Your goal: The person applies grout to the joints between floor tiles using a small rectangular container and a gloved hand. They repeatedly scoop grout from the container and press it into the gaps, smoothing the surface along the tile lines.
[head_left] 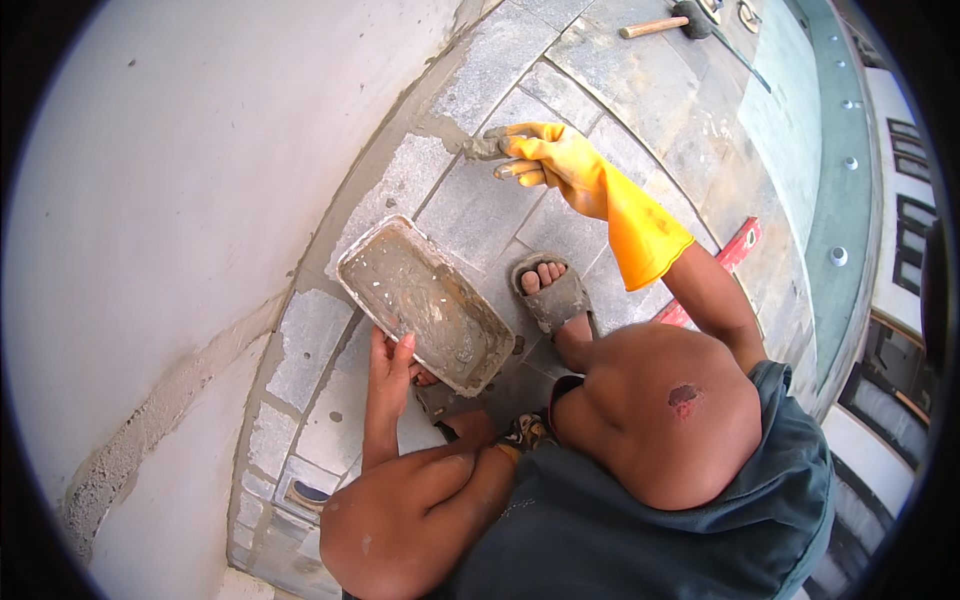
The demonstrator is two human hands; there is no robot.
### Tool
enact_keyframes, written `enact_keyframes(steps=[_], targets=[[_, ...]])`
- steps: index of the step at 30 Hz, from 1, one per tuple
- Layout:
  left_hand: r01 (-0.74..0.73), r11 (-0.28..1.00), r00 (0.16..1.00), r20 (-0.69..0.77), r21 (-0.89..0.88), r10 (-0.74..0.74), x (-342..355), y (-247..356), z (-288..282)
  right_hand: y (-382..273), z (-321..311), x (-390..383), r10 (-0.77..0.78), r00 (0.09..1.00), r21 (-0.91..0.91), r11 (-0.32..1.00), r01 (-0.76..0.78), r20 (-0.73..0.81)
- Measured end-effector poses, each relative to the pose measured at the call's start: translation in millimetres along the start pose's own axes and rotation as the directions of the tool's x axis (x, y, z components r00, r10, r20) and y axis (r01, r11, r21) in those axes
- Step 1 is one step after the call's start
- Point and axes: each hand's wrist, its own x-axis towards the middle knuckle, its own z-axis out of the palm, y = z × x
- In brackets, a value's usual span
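My left hand grips the near side of a shallow rectangular tray smeared with wet grey mortar. My right hand, in a long yellow rubber glove, is over the paving by the mortar seam along the white wall. Its fingers are bent round what looks like a lump of grey mortar, and their tips are coated with it.
My sandaled foot stands on grey stone pavers. A red level lies behind my right arm. A wooden-handled mallet is at the top right. A teal ledge with small white fittings runs along the right.
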Motion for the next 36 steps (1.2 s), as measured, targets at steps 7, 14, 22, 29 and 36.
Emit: enact_keyframes(steps=[7,14,22,29,36], targets=[[0.045,0.999,0.990,-0.134,0.012,-0.043,-19,6,4,-30,-21,125,-0.344,0.884,-0.344,0.910,0.231,-0.316],[0.110,0.992,0.961,-0.250,-0.058,-0.122,-57,-27,-22,-9,-2,200,-0.618,0.719,-0.861,0.505,0.054,-0.318],[0.015,0.978,0.964,-0.258,-0.208,-0.070,-54,-38,-26,-5,-1,194,-0.384,0.919,-0.979,0.138,0.148,0.085],[-0.037,0.996,0.961,-0.276,-0.084,0.012,-40,-35,-32,-19,13,156,-0.300,0.865,-0.885,0.117,0.451,0.402],[-0.054,0.992,0.966,-0.258,-0.113,0.023,-59,-46,-42,-45,-48,178,-0.573,0.820,-0.988,0.123,0.097,0.009]])
